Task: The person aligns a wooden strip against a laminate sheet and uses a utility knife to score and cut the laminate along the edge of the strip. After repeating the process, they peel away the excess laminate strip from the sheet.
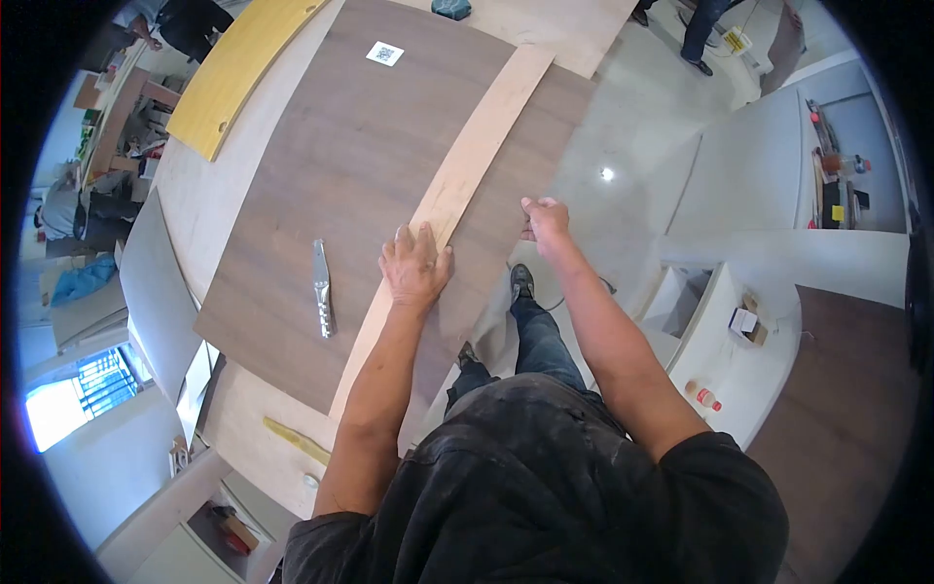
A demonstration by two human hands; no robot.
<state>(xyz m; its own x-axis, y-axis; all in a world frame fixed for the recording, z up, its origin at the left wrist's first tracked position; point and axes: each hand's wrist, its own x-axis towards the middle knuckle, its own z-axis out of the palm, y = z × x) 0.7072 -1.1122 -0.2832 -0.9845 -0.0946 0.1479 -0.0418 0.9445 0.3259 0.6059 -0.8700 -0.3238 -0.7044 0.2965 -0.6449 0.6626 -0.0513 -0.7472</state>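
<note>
My left hand (413, 265) lies with fingers spread on a long, pale wooden strip (477, 161), pressing it against a brown wood-grain sheet (292, 204). The strip runs diagonally across the sheet. Beyond the sheet's right edge, my right hand (547, 222) is closed, thumb and fingers together. Whether it pinches anything is too small to see. A silver knife-like tool (323, 290) rests on the sheet, left of my left hand. Near the sheet's far end is a white label with a printed square code (385, 54).
A yellow curved board (238, 73) lies at the table's far left. On the near table edge are a yellow strip (297, 441) and a small round object (311, 481). To my right stands a white cabinet with an open compartment (681, 302) and a bottle (702, 395). Other people stand farther off.
</note>
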